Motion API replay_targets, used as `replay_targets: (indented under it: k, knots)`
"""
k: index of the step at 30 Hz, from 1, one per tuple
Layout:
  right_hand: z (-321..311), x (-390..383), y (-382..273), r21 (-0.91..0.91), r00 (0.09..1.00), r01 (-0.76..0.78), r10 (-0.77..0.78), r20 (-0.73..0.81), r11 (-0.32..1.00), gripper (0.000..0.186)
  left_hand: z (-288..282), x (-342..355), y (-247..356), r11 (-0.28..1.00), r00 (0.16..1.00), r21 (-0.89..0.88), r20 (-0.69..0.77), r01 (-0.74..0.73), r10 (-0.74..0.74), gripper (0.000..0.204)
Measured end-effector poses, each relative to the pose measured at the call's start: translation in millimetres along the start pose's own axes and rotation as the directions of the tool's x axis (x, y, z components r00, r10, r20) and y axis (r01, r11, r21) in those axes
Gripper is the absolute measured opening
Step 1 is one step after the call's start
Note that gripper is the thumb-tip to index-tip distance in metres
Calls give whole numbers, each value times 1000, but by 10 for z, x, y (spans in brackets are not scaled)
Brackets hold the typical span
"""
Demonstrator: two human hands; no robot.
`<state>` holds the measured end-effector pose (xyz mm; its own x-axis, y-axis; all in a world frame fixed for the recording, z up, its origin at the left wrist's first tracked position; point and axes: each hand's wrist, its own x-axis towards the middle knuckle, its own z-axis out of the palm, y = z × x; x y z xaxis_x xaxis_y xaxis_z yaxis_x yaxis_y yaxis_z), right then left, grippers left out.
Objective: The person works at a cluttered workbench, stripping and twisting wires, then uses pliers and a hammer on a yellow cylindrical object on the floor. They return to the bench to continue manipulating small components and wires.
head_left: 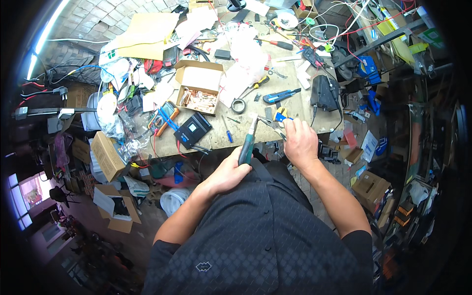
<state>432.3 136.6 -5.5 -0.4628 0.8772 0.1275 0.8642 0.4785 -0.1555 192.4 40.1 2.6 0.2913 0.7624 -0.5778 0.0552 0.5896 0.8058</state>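
My left hand [230,171] is wrapped round the green-and-dark handle of a slim tool [249,142]. Its pale metal end points up toward the table edge; its exact kind is unclear. At the front edge of the bench, my right hand [301,141] is closed on what look like slim metal pliers [270,122], whose jaws reach left to the tip of the green tool. A blue-and-yellow handled tool [282,116] lies just beyond my right fingers. A blue utility knife [281,96] and a roll of dark tape [238,105] lie farther back.
An open cardboard box [200,81] with copper-coloured pieces stands on the cluttered bench [290,109]. Left of my hands lie a black device [193,130] with leads and a small blue screwdriver [229,136]. A black corded box [324,93] sits right. Cartons [371,189] and scraps crowd the floor.
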Motion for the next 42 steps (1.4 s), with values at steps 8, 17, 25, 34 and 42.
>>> replay_targets:
  k: [8, 17, 25, 34, 42]
  knots:
    - [-45, -30, 48, -1, 1000, 21, -21, 7, 1000, 11, 23, 10, -103, 995, 998, 83, -31, 49, -46, 48]
    - [-10, -163, 82, -5, 1000, 3, -3, -7, 1000, 23, 137, 7, -73, 981, 980, 165, -184, 104, -73, 44]
    - [-124, -258, 34, 30, 995, -59, 56, 86, 998, 36, 164, -19, -92, 960, 970, 257, -240, 107, -44, 35]
    - [-357, -265, -91, 185, 943, -233, 175, 284, 955, 46, 163, -65, -97, 955, 956, 293, -290, 49, 40, 30]
    - [-392, -261, -136, 408, 904, -353, 195, 380, 842, 41, 59, -93, -205, 943, 947, 333, -299, -12, 118, 30]
